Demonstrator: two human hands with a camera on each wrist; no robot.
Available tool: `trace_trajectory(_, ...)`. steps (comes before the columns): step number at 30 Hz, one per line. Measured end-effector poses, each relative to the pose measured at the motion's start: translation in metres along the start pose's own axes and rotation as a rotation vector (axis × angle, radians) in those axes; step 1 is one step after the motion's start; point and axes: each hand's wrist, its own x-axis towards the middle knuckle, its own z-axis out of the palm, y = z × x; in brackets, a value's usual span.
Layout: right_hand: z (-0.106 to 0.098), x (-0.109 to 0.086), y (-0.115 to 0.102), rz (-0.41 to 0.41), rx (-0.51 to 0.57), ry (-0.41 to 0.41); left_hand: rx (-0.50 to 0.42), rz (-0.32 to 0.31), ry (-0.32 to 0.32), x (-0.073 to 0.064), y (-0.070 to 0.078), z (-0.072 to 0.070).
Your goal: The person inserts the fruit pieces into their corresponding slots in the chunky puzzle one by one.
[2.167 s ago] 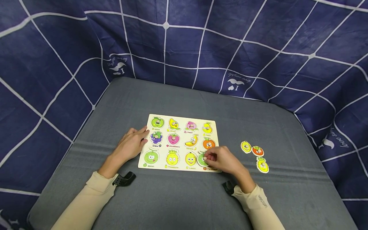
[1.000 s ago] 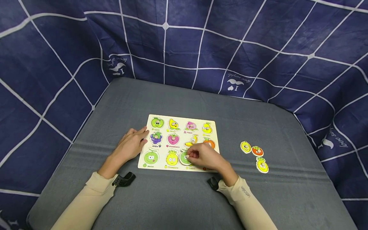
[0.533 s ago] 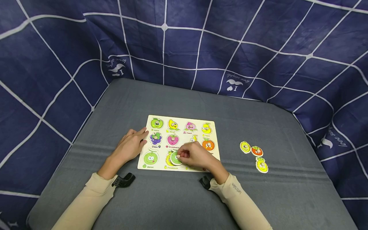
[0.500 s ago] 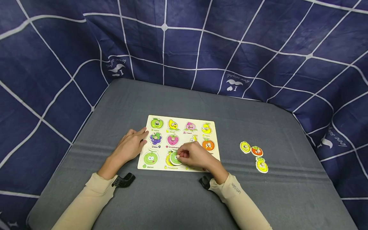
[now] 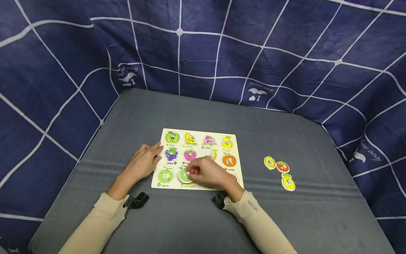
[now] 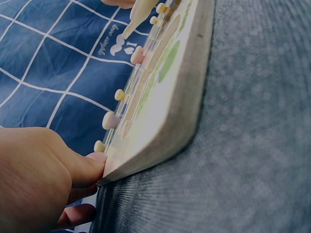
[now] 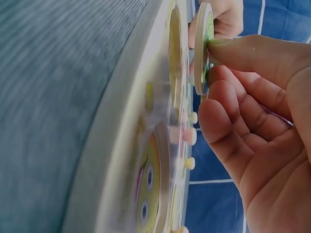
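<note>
My right hand (image 5: pixel 207 171) pinches the small knob of a round green melon puzzle piece (image 5: pixel 183 175). The piece (image 7: pixel 204 53) stands on edge in the right wrist view, a little off the board face between thumb and fingers. Below it lies the cream fruit puzzle board (image 5: pixel 155 183); in the head view the piece overlaps the pineapple slot, left of which is the melon slot (image 5: pixel 165 175). At the board's left edge my left hand (image 5: pixel 144 162) rests with index finger and thumb touching the rim. The left wrist view shows the left thumb (image 6: pixel 87 167) against the board's corner.
Right of the board, on the grey table (image 5: pixel 203 222), lie a lemon piece (image 5: pixel 270 162), a red-orange persimmon-like piece (image 5: pixel 282 167) and a pineapple piece (image 5: pixel 288 182). Several knobbed fruit pieces, such as the orange (image 5: pixel 229 160), sit in the board. A blue curtain (image 5: pixel 203 49) surrounds the table.
My right hand has carried the melon piece leftward along the board's bottom row, from the persimmon slot past the lemon to the pineapple slot. The left hand stays at the board's edge.
</note>
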Motion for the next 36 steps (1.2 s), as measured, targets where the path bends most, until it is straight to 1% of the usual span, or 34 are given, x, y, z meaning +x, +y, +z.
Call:
trace_trajectory(5,0.004,0.006,-0.004,-0.021,0.004,-0.012,-0.004,0.009,0.007,0.000,0.000,0.000)
trace_trajectory(12,0.008,0.014,-0.008,-0.022,0.033,-0.043,0.000,0.011,0.012,0.000,-0.001,0.001)
trace_trajectory(19,0.014,0.023,-0.013,-0.037,0.028,-0.079,0.000,0.021,0.028,0.000,-0.003,0.002)
trace_trajectory(28,0.023,0.032,-0.020,-0.022,0.016,-0.120,0.003,0.025,0.026,0.000,-0.003,0.002)
trace_trajectory(36,0.026,0.040,-0.022,0.035,0.017,-0.123,0.008,0.027,0.031,0.000,-0.003,0.004)
